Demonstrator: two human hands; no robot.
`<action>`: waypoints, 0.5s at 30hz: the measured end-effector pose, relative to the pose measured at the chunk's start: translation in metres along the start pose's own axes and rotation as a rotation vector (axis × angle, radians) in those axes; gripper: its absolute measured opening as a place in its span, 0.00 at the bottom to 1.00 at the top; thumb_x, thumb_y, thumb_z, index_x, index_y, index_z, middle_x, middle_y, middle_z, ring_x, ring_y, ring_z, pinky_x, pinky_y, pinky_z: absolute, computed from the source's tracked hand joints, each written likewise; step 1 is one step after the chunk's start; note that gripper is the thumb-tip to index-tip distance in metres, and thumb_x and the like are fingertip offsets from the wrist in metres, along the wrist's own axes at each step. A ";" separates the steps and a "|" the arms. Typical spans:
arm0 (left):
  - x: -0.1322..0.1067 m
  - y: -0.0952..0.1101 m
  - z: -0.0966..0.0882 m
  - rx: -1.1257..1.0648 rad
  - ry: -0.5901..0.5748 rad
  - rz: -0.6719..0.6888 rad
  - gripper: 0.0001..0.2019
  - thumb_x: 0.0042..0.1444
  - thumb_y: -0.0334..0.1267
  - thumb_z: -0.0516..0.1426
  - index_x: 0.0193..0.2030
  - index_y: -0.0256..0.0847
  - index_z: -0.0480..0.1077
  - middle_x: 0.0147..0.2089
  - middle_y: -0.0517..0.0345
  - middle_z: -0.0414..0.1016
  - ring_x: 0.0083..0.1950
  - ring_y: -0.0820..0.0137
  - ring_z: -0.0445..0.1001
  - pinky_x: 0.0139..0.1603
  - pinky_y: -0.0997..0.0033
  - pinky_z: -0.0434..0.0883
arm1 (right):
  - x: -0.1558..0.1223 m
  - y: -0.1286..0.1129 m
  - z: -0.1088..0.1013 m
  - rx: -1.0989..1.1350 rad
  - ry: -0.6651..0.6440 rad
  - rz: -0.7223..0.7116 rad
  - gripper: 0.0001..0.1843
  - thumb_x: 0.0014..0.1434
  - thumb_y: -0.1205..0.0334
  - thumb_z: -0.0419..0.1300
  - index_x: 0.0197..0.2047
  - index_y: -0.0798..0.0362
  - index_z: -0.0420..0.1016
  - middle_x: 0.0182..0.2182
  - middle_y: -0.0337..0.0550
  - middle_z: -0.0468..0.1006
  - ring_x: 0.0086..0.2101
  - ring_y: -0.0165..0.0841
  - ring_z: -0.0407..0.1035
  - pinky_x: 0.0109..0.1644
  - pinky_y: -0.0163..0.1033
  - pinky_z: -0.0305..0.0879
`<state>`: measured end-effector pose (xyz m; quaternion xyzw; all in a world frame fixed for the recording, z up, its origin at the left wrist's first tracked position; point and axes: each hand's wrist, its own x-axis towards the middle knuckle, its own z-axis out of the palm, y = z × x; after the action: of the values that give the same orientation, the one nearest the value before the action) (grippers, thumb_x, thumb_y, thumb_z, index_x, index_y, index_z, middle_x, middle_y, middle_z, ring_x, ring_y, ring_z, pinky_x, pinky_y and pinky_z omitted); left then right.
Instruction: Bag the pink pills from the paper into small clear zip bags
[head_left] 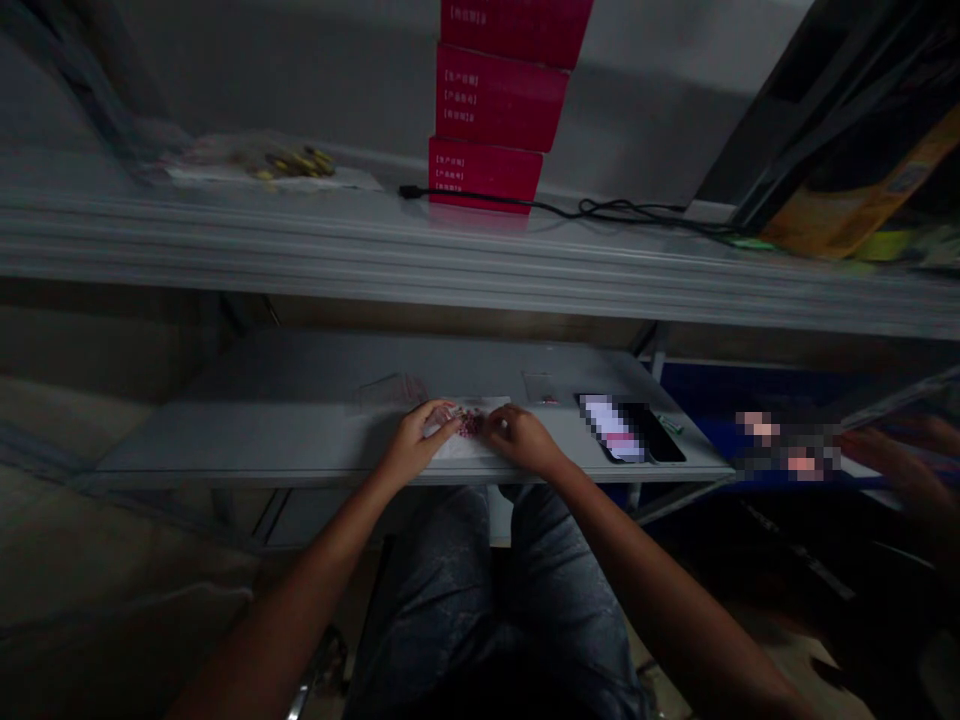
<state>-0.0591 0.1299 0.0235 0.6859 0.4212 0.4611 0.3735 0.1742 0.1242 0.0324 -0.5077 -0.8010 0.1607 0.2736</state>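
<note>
1. Head view: the left hand (416,442) and right hand (517,440) meet over a cluster of small pink pieces (470,424), too small to identify, lying on a white sheet (457,445) near the near edge of a grey metal shelf (262,430)
2. Fingers on both hands curl inward rather than spread; whether they pinch anything, I cannot tell
3. A slip could send pieces over that near edge, and the dim light would make them hard to find
4. A careless sweep right could knock the phone (611,428) lying just beyond the right hand
5. Reaching left could snag the clear plastic bag (390,390), which could drag the sheet and scatter the pieces
</note>
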 end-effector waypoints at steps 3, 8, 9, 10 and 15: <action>0.000 -0.011 0.005 -0.035 0.017 -0.011 0.17 0.59 0.47 0.61 0.51 0.41 0.74 0.50 0.51 0.79 0.52 0.59 0.76 0.55 0.62 0.70 | 0.002 0.006 0.010 -0.146 -0.007 0.060 0.11 0.63 0.56 0.62 0.39 0.55 0.79 0.37 0.49 0.80 0.35 0.35 0.74 0.39 0.36 0.64; -0.002 -0.015 0.003 -0.178 0.013 -0.073 0.19 0.60 0.51 0.60 0.50 0.41 0.75 0.50 0.48 0.80 0.53 0.58 0.77 0.56 0.61 0.70 | 0.004 0.008 0.014 -0.176 -0.032 0.156 0.09 0.60 0.57 0.62 0.33 0.54 0.78 0.32 0.46 0.81 0.31 0.34 0.73 0.34 0.35 0.61; -0.002 -0.014 0.002 -0.204 0.027 -0.081 0.19 0.59 0.52 0.59 0.49 0.40 0.76 0.50 0.48 0.80 0.53 0.58 0.77 0.56 0.61 0.71 | 0.005 0.009 0.012 -0.157 -0.030 0.171 0.09 0.59 0.58 0.62 0.32 0.54 0.78 0.30 0.46 0.81 0.30 0.34 0.72 0.34 0.35 0.61; -0.002 -0.013 0.002 -0.224 0.036 -0.087 0.20 0.59 0.53 0.59 0.48 0.40 0.76 0.50 0.47 0.80 0.53 0.58 0.77 0.56 0.61 0.71 | 0.006 0.009 0.011 -0.123 -0.021 0.183 0.09 0.59 0.58 0.63 0.31 0.54 0.78 0.29 0.46 0.80 0.29 0.34 0.72 0.33 0.35 0.61; -0.003 -0.008 0.000 -0.294 -0.013 -0.092 0.20 0.59 0.54 0.59 0.48 0.40 0.77 0.49 0.47 0.81 0.50 0.58 0.77 0.55 0.60 0.71 | 0.018 -0.008 -0.002 0.317 0.146 0.147 0.10 0.60 0.56 0.59 0.33 0.54 0.76 0.30 0.43 0.80 0.29 0.33 0.72 0.34 0.35 0.64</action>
<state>-0.0611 0.1300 0.0153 0.6070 0.3776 0.4957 0.4932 0.1628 0.1371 0.0433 -0.5257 -0.7043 0.2675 0.3951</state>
